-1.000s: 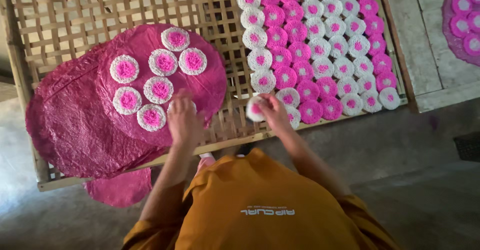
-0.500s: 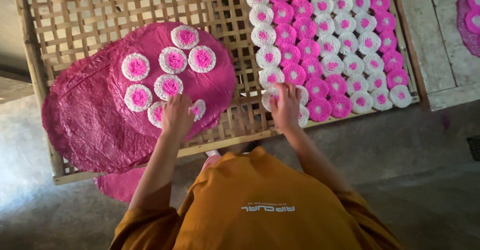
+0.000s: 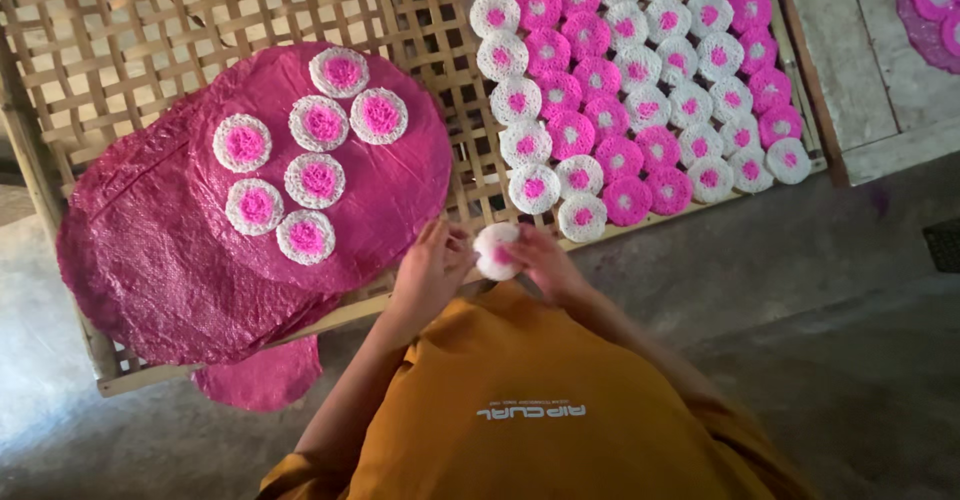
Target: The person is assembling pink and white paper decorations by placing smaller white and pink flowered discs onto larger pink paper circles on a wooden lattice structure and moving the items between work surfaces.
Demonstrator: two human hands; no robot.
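Head view looks straight down on a woven bamboo rack (image 3: 130, 30) with a person in an orange shirt (image 3: 520, 410) crouched at its 6 o'clock edge. Starting at 9 o'clock, a stack of big magenta sheets (image 3: 160, 250) lies on the rack, and one more sheet (image 3: 262, 378) pokes out below it at about 7 o'clock, hanging past the rack's edge. On top of the stack sit seven small discs (image 3: 318, 180), white rims with pink centres, bunched toward 11 o'clock of the sheets, some touching each other.

Moving toward the middle, the left hand (image 3: 428, 272) and right hand (image 3: 540, 263) come together right at the rack's near edge, both clamped on one small white disc (image 3: 496, 250) with a pink middle. It's pinched between the fingertips of both hands, held just off the rack, close to the person's chest.

Further right, from 12 to 2 o'clock, rows of discs (image 3: 640, 80) cover the rack, packed edge to edge in diagonal lines, white ones alternating with solid pink ones. The nearest of them is just beside the right hand. At the far 2 o'clock corner, a wooden board (image 3: 850, 70) carries another magenta sheet with a few discs, mostly cut off by the frame.
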